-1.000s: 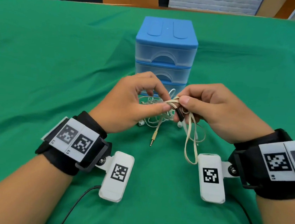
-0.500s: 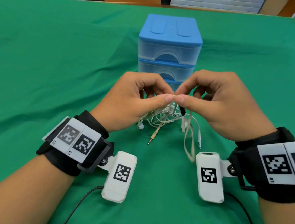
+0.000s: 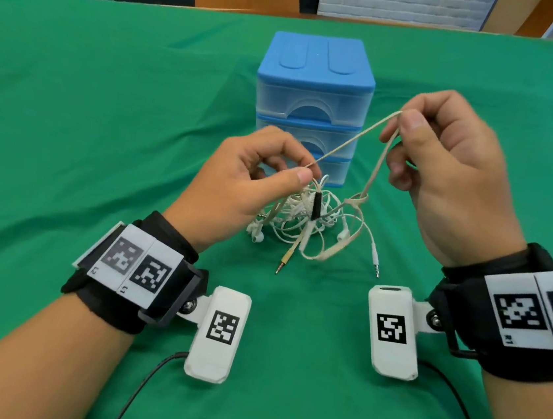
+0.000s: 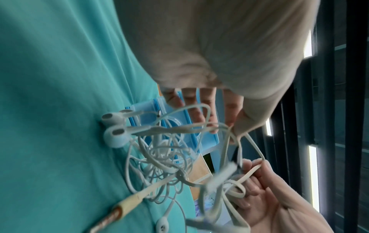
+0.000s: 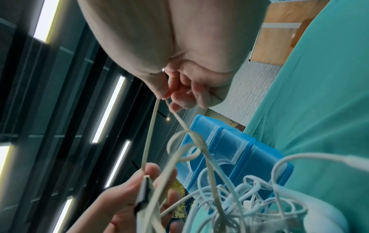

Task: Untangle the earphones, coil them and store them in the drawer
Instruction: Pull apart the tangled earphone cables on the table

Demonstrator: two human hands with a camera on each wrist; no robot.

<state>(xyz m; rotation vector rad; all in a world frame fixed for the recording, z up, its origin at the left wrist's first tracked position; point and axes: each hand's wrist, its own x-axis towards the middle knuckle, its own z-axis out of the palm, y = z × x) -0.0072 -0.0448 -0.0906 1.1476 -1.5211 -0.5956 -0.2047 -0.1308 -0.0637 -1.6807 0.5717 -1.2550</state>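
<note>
A knot of white earphones (image 3: pixel 296 216) lies on the green cloth in front of a small blue drawer unit (image 3: pixel 315 86) whose drawers are closed. A flat cream cable (image 3: pixel 355 139) runs taut between my hands. My left hand (image 3: pixel 301 174) pinches one end of that stretch just above the tangle, beside a black inline piece (image 3: pixel 316 207). My right hand (image 3: pixel 396 125) is raised higher to the right and pinches the cable's loop; the loop (image 5: pixel 153 123) hangs from thumb and forefinger in the right wrist view. Two earbuds (image 4: pixel 113 127) and a gold jack plug (image 3: pixel 284 262) rest on the cloth.
A second silver jack plug (image 3: pixel 375 260) lies to the right of the tangle. Green cloth (image 3: pixel 108 104) covers the whole table. Black camera leads trail from both wrists toward the near edge. Wooden furniture and a white brick wall stand beyond the far edge.
My hands were pinched together over the tangle; the right hand has since risen up and to the right, drawing the cream cable out taut while the left stays low at the knot.
</note>
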